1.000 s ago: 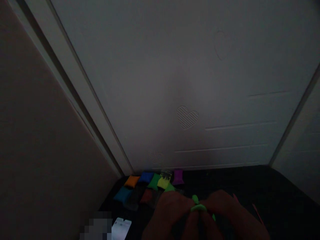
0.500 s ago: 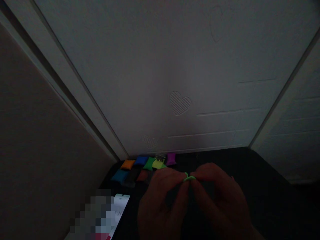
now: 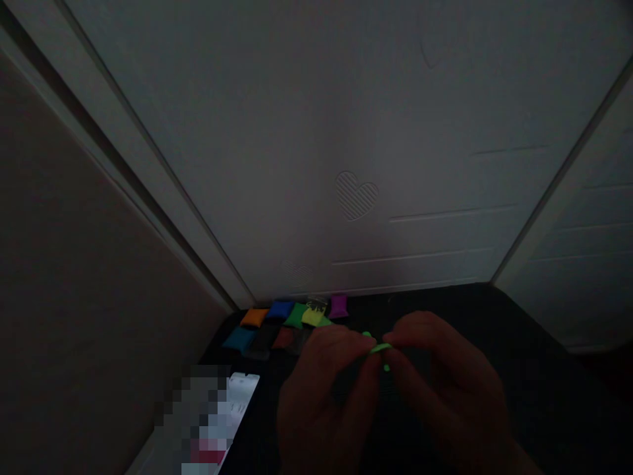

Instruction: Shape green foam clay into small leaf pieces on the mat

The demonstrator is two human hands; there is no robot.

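Observation:
A small strip of light green modelling clay [image 3: 380, 348] is pinched between the fingertips of both hands, above the dark surface. My left hand [image 3: 329, 389] is closed, thumb and forefinger on the strip's left end. My right hand [image 3: 440, 382] grips the other end in the same way. One green bit [image 3: 366, 334] shows just behind the left fingertips, and a smaller green bit [image 3: 387, 368] below the right ones. I cannot tell whether these bits are joined to the strip. The scene is dim, and the other fingers are mostly hidden.
Several coloured packets lie by the wall behind my left hand, among them an orange packet [image 3: 254, 317], a blue packet [image 3: 280, 309] and a purple packet [image 3: 339, 306]. A lit phone [image 3: 237, 402], partly blurred out, lies at lower left. A white wall [image 3: 297, 165] rises behind.
Both hands have shifted slightly right with the clay. The clay now looks like a flatter strip, and a small green bit has come into sight below the right fingertips. The view has tilted slightly down.

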